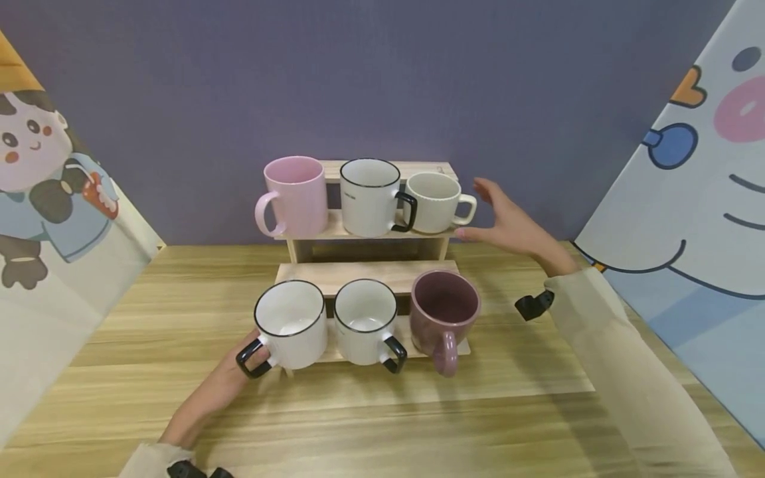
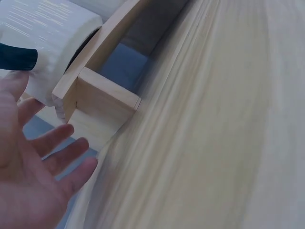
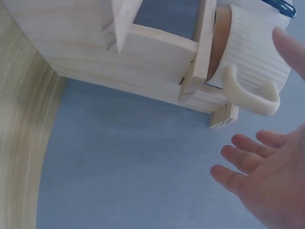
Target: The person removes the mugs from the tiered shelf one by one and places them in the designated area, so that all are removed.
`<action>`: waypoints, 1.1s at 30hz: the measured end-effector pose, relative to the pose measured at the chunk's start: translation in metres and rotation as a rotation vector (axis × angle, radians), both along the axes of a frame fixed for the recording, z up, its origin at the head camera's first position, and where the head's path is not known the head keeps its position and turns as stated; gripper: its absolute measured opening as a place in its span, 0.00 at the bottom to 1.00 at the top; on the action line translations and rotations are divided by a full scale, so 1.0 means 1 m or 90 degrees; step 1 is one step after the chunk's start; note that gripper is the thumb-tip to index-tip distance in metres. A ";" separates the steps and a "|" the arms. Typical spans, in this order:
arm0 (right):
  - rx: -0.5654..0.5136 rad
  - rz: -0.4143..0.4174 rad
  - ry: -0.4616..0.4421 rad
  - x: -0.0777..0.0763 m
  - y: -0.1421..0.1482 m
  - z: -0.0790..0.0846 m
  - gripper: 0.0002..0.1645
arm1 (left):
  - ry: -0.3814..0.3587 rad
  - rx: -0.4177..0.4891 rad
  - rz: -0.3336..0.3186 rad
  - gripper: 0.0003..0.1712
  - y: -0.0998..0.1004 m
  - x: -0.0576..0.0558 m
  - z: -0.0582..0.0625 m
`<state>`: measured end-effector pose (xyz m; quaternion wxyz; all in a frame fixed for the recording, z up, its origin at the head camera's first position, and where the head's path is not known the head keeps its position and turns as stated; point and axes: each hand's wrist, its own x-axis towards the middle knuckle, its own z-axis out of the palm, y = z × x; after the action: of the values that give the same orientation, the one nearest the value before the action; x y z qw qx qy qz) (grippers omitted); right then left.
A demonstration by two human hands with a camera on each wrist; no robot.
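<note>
1. The left hand (image 2: 33, 162) is mostly hidden from the head camera behind the near-left white mug (image 1: 299, 346). The left wrist view shows its fingers loosely extended, gripping nothing; whether any fingertip touches the mug, I cannot tell.
2. That mug sits at the left end of the wooden rack's (image 1: 370, 273) near, lower row. Its black handle (image 1: 254, 362) points left and near, and is cut off in the left wrist view.
3. The right hand (image 1: 508, 222) is empty, thumb and fingers spread, just right of the cream mug (image 1: 431, 214) at the right end of the far row. The right wrist view cuts off part of the hand and shows the 4 fingers apart from the mug's handle.
4. The tall white mug's (image 1: 367, 209) black handle hides some of the cream mug's left side.
5. Open tabletop (image 1: 370, 425) stretches along the near side, with more room right of the rack. A dark wall (image 1: 370, 79) closes the far side; 2 cartoon panels flank left (image 1: 54, 199) and right (image 1: 687, 166).
6. The pink mug (image 1: 305, 206) stands far left. The smaller white mug (image 1: 361, 342) and the purple mug (image 1: 430, 335) complete the near row, handles jutting nearward.
</note>
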<state>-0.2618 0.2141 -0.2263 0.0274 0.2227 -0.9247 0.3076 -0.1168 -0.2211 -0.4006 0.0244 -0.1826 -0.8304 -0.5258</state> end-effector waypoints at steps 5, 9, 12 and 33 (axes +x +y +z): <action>0.000 0.001 0.006 -0.001 -0.008 0.007 0.62 | 0.087 -0.039 0.058 0.20 0.010 -0.001 -0.003; -0.009 0.002 -0.002 -0.005 -0.014 0.012 0.61 | 0.126 -0.030 0.086 0.20 0.016 -0.002 -0.006; -0.033 0.005 -0.010 -0.009 -0.017 0.013 0.60 | 0.105 0.024 0.098 0.21 0.019 -0.002 -0.009; -0.116 -0.007 -0.073 -0.022 -0.038 0.015 0.52 | -0.155 0.409 0.059 0.21 0.009 -0.004 -0.025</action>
<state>-0.2839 0.1763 -0.2115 -0.0040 0.1963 -0.8941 0.4025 -0.1208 -0.2117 -0.4259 0.0052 -0.0633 -0.6270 -0.7765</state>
